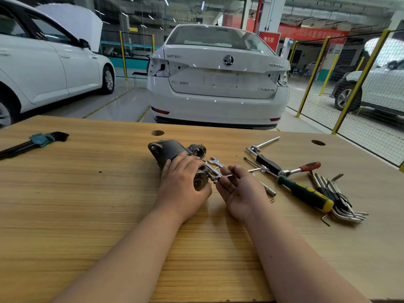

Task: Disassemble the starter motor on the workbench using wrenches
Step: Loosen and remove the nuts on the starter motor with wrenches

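The grey starter motor (168,149) lies on its side in the middle of the wooden workbench (87,193), its round end cap facing me. My left hand (183,184) lies over the motor body and grips it, fingers curled across the top. My right hand (236,189) is just right of the end cap, palm up, pinching a small silver wrench (220,176) whose head sits at the cap's edge. A second open-end wrench (216,161) lies on the bench just behind my fingers.
Right of my hands lie a T-handle bar (265,143), a black-handled ratchet (267,164), a red-handled ratchet (306,167), a green-and-yellow screwdriver (306,193) and a silver hex key set (341,204). A black hex key set (37,142) lies far left. White cars stand beyond the bench.
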Available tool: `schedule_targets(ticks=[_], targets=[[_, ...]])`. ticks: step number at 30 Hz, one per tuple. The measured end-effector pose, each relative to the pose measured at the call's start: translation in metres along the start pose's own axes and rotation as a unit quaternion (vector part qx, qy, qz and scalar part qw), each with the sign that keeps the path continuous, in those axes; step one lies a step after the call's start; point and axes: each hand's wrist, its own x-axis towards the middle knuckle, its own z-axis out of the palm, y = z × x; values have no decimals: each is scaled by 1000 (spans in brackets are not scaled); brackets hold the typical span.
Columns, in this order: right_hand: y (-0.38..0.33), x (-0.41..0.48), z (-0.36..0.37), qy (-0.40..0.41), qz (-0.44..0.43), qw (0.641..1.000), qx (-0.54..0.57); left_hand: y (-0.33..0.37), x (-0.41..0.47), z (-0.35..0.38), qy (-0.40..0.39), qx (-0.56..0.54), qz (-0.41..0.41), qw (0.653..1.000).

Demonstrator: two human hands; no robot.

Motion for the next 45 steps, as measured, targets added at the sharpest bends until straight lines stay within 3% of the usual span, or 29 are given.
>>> schedule_targets(ticks=[12,16,19,23,24,25,26,28,30,32,35,38,42,45], targets=[[-4,-6,0,-52,-65,996,-20,1,0,-1,12,-14,6,1000],[-3,-13,0,-99,-195,962,-163,0,1,-1,3,-2,3,1000],[5,-22,3,-120,-345,862,-352,2,1,-3,-14,-7,-1,1000],[18,-31,8,-149,-523,602,-585,-4,1,-2,-64,81,25,994],[19,-32,9,-154,-558,563,-590,-5,1,-1,-66,96,35,993],[20,-31,9,-152,-586,552,-574,-5,1,0,-63,92,35,993],[20,-32,8,-143,-598,575,-540,-3,0,-1,-51,64,22,996],[16,-31,8,-114,-545,715,-423,1,1,-2,-23,-5,-13,1000],[9,-25,7,-67,-419,860,-282,2,1,-2,-25,-9,-10,1000],[-1,-16,4,-14,-285,940,-184,-1,1,-1,-25,-1,-5,1000],[-11,-5,-1,39,-129,988,-77,-1,0,-1,-13,-9,-5,1000],[-9,-2,-2,31,-23,999,0,1,0,-1,-4,-15,-2,1000],[-3,0,0,-16,13,1000,-14,4,0,-3,8,-27,-6,1000],[0,1,0,-5,19,1000,-1,5,0,-4,8,-27,-9,1000]])
